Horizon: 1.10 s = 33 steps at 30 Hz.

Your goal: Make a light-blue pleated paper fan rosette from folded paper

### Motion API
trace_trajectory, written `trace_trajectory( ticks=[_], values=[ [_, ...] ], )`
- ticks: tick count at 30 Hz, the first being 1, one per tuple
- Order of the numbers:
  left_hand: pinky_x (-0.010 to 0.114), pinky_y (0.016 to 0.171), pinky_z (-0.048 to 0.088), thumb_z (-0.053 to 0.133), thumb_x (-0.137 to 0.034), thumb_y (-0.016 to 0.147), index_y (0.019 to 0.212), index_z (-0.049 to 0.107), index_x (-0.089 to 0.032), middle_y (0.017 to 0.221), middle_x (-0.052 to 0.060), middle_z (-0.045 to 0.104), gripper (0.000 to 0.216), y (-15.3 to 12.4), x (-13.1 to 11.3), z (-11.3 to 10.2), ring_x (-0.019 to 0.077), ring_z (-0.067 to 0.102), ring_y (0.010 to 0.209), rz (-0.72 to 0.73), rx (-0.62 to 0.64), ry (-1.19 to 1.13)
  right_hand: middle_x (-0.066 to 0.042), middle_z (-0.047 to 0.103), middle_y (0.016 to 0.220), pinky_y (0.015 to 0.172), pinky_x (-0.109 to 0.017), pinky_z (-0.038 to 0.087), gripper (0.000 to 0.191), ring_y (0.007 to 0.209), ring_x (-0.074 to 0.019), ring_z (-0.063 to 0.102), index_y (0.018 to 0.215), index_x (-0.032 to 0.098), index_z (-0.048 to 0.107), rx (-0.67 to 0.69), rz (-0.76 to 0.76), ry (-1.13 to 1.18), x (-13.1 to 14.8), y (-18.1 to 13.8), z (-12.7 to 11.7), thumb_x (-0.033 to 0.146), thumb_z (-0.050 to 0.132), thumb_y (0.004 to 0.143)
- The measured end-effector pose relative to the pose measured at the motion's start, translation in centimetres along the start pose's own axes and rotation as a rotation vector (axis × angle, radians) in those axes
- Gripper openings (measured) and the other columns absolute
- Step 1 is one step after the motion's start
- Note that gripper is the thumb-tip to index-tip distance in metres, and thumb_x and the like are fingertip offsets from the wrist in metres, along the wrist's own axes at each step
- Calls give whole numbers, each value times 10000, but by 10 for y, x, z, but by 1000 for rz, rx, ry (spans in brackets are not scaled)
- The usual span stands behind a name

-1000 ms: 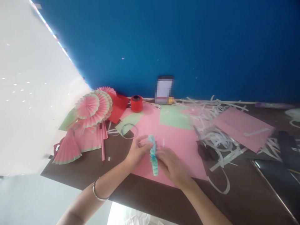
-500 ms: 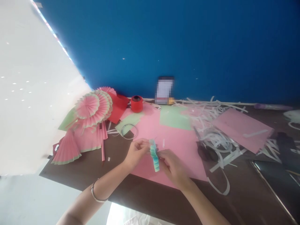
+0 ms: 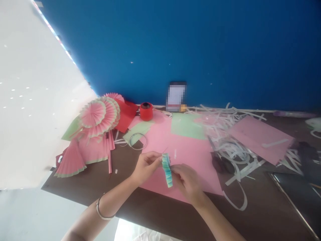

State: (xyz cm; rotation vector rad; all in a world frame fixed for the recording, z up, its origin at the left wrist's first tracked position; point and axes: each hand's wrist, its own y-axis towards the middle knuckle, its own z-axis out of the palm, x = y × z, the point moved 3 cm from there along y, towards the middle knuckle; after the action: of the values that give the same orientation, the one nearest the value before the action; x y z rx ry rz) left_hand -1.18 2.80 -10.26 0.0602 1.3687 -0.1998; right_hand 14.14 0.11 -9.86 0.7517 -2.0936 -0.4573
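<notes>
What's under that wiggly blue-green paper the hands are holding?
A big pink sheet shows beneath the pleated blue-green strip, between the left hand and right hand. The parts of that sheet right behind the strip and hands are covered, so I can't see them.

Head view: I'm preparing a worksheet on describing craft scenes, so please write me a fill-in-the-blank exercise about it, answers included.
1. The pleated strip is between the left hand and the right hand, while a bangle circles the person's ____ arm.
2. The large paper sheet directly beneath the hands is ____.
3. The cylindrical object with a dark top is ____.
4. The wall behind the table is ____.

Missing words: left; pink; red; blue.
</notes>
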Motion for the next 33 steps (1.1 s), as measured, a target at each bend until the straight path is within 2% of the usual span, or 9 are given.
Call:
trace_trajectory(
  ticks=[9,15,25,33],
  values=[
    [216,615,520,621,-313,765,710,628,-123,658,22,685,198,0,-1,1,106,623,592,12,32,16,-43,692,768,599,-286,505,95,677,-162,646,873,202,562,-25,3,-8,-1,-5,2,144,491,848],
    [242,621,531,631,-362,744,700,622,-119,650,26,686,247,-2,-3,3,138,642,621,-25,5,15,-53,691,772,600,-283,502,107,670,-158,637,879,196,566,-3,29,-6,-1,-6,3,139,479,853],
    [268,668,541,634,-367,739,720,633,-126,704,41,694,242,-2,-1,4,164,657,683,-24,26,57,2,600,568,489,-242,422,133,476,-113,523,752,195,545,-26,115,-73,-1,-3,4,176,465,857],
    [289,692,547,621,-397,745,739,640,-133,729,53,700,265,-4,0,6,173,659,704,0,6,74,8,591,543,483,-241,419,153,458,-113,522,740,195,568,-62,170,-63,-2,-3,5,211,468,855]
  ],
)
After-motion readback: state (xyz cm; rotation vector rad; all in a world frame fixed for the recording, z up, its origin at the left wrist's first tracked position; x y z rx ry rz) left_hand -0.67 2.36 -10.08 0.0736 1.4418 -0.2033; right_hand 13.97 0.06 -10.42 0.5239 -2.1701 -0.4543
